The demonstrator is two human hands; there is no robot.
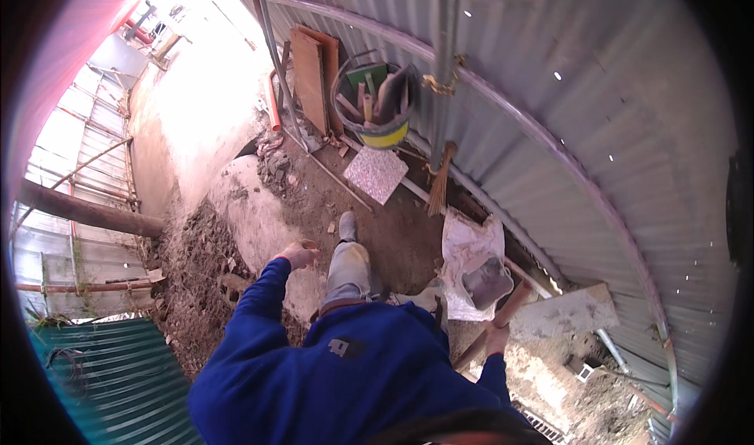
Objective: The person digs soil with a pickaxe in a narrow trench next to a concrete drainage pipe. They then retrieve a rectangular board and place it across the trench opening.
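My left hand (297,254), at the end of a blue sleeve, hangs in the air to the left of my forward leg. It holds nothing and its fingers are loosely apart. At my right side, my right hand (495,337) is wrapped round a thick wooden pole (512,304), which runs at a slant. The pole's lower end is hidden near my body, so I cannot tell if it belongs to a tool. Just beyond its upper end lies a torn-open white sack (463,245) with grey powder (487,282) showing in its mouth.
A bucket of tools (385,136), brown boards (316,80), a speckled tile (376,174) and a straw brush (441,179) stand along the corrugated metal wall (550,60). A dirt heap (196,268) and green corrugated sheet (118,382) lie left. A flat slab (565,313) rests right.
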